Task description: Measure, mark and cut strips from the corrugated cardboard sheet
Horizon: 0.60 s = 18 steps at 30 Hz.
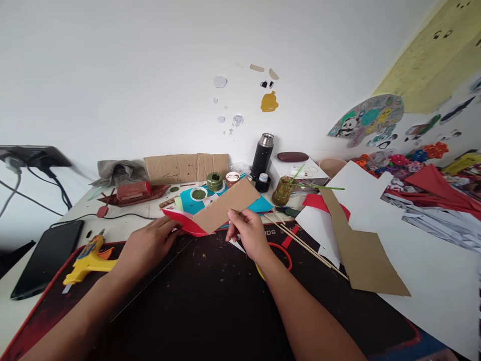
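Note:
A brown cardboard strip [229, 203] lies slanted over a red paper piece [180, 222] above a black desk mat [210, 301]. My right hand [246, 233] pinches the strip's lower edge near its middle, fingers closed on it. My left hand [148, 243] rests with fingers curled on the red paper's left end, holding it. Blue paper [263, 204] shows behind the strip.
A yellow glue gun [88, 260] and a black tablet [47, 255] lie at left. Paint pots [214, 181], a black flask [263, 154] and a jar with brushes [283, 190] stand behind. Wooden skewers [304, 243], red-handled scissors [281, 250], white sheets [413, 250] and cardboard [364, 250] lie right.

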Each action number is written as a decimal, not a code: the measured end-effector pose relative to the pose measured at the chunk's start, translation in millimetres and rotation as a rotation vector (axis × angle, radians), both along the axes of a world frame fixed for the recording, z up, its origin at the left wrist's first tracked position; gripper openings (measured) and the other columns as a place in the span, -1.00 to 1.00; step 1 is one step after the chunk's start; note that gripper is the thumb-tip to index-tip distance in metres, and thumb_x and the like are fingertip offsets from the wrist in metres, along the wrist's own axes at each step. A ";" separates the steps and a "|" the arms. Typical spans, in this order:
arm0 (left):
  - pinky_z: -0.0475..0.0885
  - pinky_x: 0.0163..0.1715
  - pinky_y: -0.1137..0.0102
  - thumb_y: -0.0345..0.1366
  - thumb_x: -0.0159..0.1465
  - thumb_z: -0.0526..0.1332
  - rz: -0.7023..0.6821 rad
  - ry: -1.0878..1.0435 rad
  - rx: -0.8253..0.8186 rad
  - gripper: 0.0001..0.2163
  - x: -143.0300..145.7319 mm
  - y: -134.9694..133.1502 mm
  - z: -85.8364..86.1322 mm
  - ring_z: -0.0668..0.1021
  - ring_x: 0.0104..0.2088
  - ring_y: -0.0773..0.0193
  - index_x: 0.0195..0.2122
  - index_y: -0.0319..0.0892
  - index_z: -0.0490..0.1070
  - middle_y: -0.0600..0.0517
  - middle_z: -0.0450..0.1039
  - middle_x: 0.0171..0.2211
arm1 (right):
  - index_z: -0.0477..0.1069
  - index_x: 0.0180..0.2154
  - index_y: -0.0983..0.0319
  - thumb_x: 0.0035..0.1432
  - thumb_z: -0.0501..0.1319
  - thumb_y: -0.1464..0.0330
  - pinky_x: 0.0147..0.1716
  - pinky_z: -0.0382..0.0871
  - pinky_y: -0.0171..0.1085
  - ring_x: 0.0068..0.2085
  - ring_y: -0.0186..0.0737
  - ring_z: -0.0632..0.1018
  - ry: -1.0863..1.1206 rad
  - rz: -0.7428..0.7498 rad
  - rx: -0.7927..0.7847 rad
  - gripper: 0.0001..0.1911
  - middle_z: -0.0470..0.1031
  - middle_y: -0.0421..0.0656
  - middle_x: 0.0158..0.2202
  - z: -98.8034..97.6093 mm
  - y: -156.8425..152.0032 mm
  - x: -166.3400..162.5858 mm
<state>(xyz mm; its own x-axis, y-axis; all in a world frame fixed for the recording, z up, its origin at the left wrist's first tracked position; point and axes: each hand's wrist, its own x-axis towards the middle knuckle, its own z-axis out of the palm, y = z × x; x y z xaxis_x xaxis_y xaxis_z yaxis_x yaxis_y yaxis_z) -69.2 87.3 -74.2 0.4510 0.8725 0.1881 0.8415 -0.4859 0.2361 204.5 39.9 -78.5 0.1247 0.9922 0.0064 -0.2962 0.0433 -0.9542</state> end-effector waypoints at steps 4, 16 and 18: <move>0.53 -0.28 0.22 -0.07 0.40 0.05 0.010 -0.039 -0.009 -0.65 -0.9 2.1 -4.5 0.72 -0.16 -0.07 -0.18 0.00 0.64 -0.13 0.73 -0.11 | 0.36 -0.47 0.17 0.12 0.52 -0.12 -0.69 0.18 -0.38 -0.69 -0.32 0.47 0.073 -0.106 0.021 -0.42 0.37 -0.34 -0.71 2.8 0.5 1.6; 0.66 -0.10 0.08 0.41 0.13 0.40 0.050 -0.932 -0.663 -0.35 38.6 -25.0 35.1 0.73 -0.23 -0.07 -0.13 -0.12 0.68 -0.16 0.76 -0.21 | 0.31 -0.51 0.14 0.06 0.56 -0.10 -0.69 0.10 -0.36 -0.70 -0.36 0.35 0.205 -0.051 -0.018 -0.39 0.19 -0.41 -0.73 10.7 -4.3 -4.6; 0.66 -0.16 0.09 0.42 0.08 0.44 0.052 -1.009 -0.691 -0.37 48.2 -26.7 33.3 0.71 -0.30 -0.04 -0.31 -0.14 0.65 -0.17 0.72 -0.31 | 0.31 -0.53 0.14 0.04 0.57 -0.11 -0.69 0.09 -0.36 -0.70 -0.36 0.34 0.209 -0.050 -0.026 -0.38 0.19 -0.41 -0.73 10.9 -4.9 -6.0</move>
